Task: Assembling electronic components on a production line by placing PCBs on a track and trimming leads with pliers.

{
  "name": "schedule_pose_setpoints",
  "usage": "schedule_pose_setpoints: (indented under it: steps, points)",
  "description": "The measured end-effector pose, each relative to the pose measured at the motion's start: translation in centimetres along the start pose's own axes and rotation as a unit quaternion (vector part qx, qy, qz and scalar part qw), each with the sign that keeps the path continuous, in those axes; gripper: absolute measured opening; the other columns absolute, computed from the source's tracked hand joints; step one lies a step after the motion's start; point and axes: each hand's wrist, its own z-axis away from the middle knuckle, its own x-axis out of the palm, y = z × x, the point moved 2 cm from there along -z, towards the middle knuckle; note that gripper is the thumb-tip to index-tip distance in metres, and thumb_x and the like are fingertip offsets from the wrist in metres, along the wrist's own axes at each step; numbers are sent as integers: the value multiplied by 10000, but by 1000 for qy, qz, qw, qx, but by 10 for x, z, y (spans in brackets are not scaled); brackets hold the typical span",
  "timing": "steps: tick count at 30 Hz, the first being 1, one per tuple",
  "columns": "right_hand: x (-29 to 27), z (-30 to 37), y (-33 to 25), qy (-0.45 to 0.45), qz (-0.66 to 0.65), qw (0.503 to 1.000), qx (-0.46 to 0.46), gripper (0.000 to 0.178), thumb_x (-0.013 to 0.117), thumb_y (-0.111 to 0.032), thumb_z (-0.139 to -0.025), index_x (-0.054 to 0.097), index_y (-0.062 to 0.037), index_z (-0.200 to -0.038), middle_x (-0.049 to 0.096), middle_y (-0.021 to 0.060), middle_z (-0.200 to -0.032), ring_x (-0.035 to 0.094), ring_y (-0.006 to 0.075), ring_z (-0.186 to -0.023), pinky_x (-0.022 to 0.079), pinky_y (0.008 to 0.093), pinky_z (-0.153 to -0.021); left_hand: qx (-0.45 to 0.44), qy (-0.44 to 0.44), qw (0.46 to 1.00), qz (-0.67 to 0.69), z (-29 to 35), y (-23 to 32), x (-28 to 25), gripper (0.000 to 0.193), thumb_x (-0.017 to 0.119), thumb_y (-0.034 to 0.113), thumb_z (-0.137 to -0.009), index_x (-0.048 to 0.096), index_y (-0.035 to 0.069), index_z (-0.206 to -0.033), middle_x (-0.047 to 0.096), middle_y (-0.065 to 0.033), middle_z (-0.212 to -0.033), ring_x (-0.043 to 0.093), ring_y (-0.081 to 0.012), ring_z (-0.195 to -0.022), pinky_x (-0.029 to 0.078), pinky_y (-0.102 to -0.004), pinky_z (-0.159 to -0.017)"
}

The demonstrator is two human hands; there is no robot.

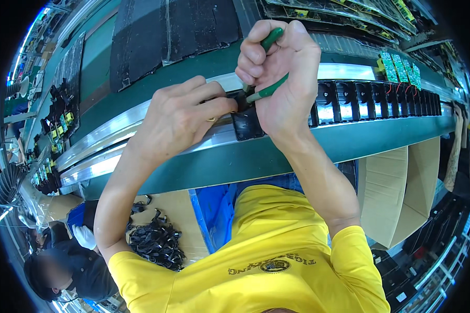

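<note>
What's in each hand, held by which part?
Right hand: pliers, by the green handles. Left hand: at the black case; any grip there is hidden.

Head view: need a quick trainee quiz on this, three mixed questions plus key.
1. Multiple choice: what does the bare right hand hold?
A) a yellow screwdriver
B) metal pliers with green handles
C) a roll of clear tape

2. True or false: the row of black plastic housings extends to the right of the right hand.

3. Fill in: the open brown cardboard box is on the person's ____ side.

Key: 1 B; 2 true; 3 right.
</note>
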Motion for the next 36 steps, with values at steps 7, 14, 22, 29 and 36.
schedule_pose_setpoints:
  steps: [7, 14, 22, 29, 36]
  points:
    - [-3, -4, 10, -54, 39, 997, -28, 323, 513, -360, -1204, 649, -96, -1077, 531, -6, -833, 399, 94, -718, 346, 275, -664, 21, 40, 999, 3, -1, -2, 3, 115, 777, 80, -954, 779, 121, -1062, 713, -7, -1059, 637, -223, -828, 532, -352, -715]
    - [10, -1, -15, 6, 95, 995, -9, 257, 549, -267, -1182, 707, -64, -1168, 573, 33, -937, 461, 130, -764, 377, 277, -668, -46, 27, 999, 8, -9, 16, -6, 82, 783, 76, -976, 756, 109, -1047, 705, -23, -1060, 673, -239, -836, 541, -358, -708]
    - [-11, 82, -85, -144, 732, 643, -174, 258, 955, -141, -893, 909, -144, -1147, 658, 58, -1140, 564, 197, -853, 509, 336, -766, -149, 46, 987, 28, -11, 38, -10, 93, 821, 24, -979, 791, 59, -1060, 717, -28, -1135, 668, -231, -801, 522, -341, -703]
    - [-25, 92, -62, -134, 788, 576, -172, 153, 956, -176, -906, 923, -148, -1053, 647, 58, -1193, 599, 220, -941, 537, 364, -798, -187, 22, 982, 9, -18, 42, -6, 48, 820, 77, -1014, 778, 85, -991, 664, -17, -1135, 700, -231, -799, 539, -382, -670]
    - [-29, 93, -59, -130, 778, 593, -164, 129, 952, -183, -927, 920, -150, -1048, 640, 55, -1195, 598, 211, -944, 546, 360, -816, -148, 34, 988, -34, -21, 40, -2, 33, 831, 73, -1001, 814, 93, -1020, 661, -5, -1119, 671, -199, -778, 515, -350, -656]
